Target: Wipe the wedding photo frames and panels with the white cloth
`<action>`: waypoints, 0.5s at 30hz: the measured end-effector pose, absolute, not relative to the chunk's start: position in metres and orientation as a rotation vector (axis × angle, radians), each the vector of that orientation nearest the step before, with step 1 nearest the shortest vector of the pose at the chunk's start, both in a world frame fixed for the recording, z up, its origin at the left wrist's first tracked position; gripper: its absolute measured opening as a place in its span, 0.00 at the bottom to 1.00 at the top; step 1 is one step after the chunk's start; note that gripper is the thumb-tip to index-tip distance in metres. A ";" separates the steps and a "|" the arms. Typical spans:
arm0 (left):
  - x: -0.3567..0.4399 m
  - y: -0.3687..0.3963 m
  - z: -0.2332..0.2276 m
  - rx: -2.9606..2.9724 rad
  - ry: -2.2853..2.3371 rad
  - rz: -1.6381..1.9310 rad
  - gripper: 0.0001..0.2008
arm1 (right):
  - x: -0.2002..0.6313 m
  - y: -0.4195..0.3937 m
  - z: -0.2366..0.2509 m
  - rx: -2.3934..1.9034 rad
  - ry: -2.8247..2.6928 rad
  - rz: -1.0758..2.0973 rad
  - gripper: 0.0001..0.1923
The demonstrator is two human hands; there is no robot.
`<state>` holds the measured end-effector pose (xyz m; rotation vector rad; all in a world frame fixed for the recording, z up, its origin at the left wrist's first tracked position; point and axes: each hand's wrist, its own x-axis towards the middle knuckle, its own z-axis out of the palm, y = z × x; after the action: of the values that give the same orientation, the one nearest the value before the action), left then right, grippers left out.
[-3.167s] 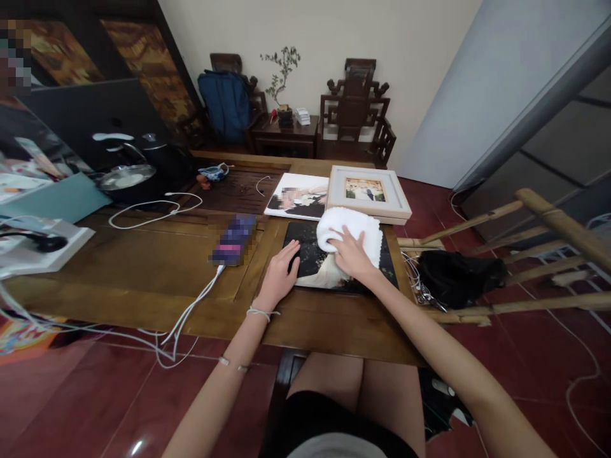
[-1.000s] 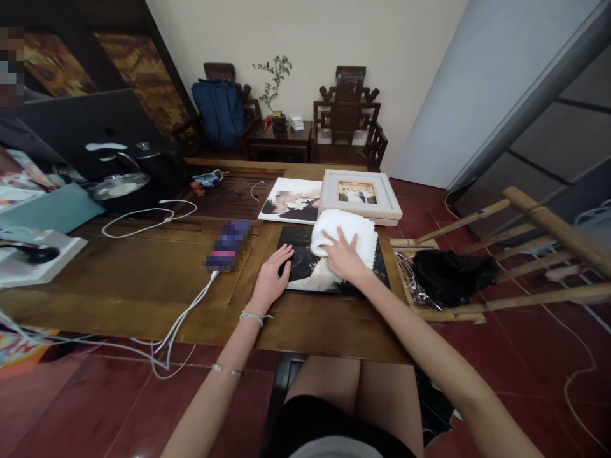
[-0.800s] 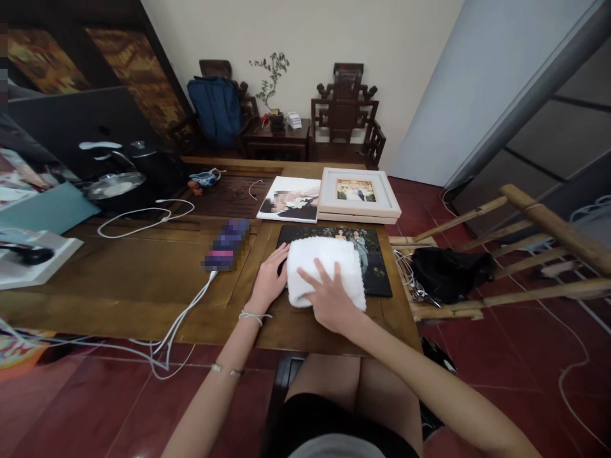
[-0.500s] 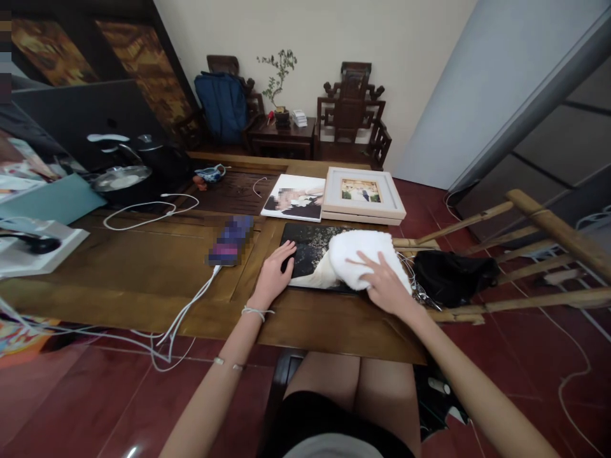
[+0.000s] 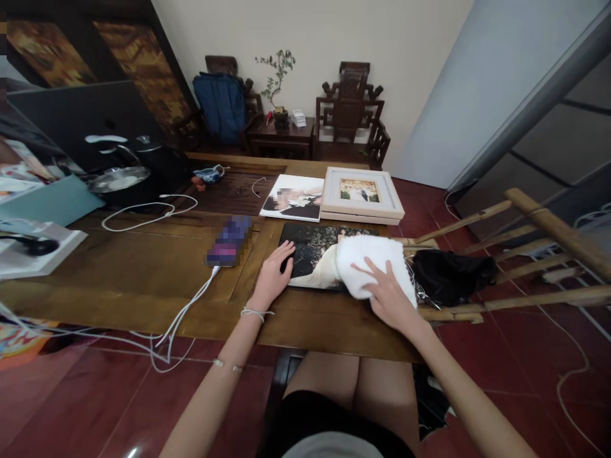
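A dark photo panel (image 5: pixel 312 245), printed with a pale gown and specks of blossom, lies flat on the wooden table (image 5: pixel 305 318). My left hand (image 5: pixel 275 270) rests on its left edge, fingers stretched out and holding nothing. Over the panel's right part lies a fluffy white cloth (image 5: pixel 356 254), which hides that side and hangs past the near edge. My right hand (image 5: pixel 389 292) presses down on this cloth from above, its fingers spread apart.
Behind the panel are a framed photo (image 5: pixel 365 191) and a white-edged photo print (image 5: pixel 291 207). Left of my hand lies a phone (image 5: pixel 230 240) with white cables (image 5: pixel 191 302). A black bag (image 5: pixel 451 277) sits by the bamboo rack (image 5: pixel 525 213) on the right. A kettle (image 5: pixel 157 159) stands back left.
My right hand and the white cloth have slid a little to the right and towards me, uncovering more of the panel's middle and top edge. My left hand stays put.
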<state>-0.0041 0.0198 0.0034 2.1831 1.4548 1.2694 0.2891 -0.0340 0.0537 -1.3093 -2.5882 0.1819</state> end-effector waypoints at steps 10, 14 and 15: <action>-0.004 0.020 0.005 2.189 1.460 1.258 0.15 | 0.288 -0.062 0.068 -1.370 -2.608 0.335 0.25; -0.006 0.020 0.005 2.195 1.448 1.250 0.15 | 0.291 0.019 0.071 -1.518 -2.525 0.260 0.26; -0.006 0.020 0.005 2.195 1.445 1.252 0.15 | 0.292 0.037 0.072 -1.547 -2.497 0.256 0.26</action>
<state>-0.0059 0.0197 0.0050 2.1954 1.4448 1.2516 0.2924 0.0372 0.0719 -1.5465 -2.4970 0.2558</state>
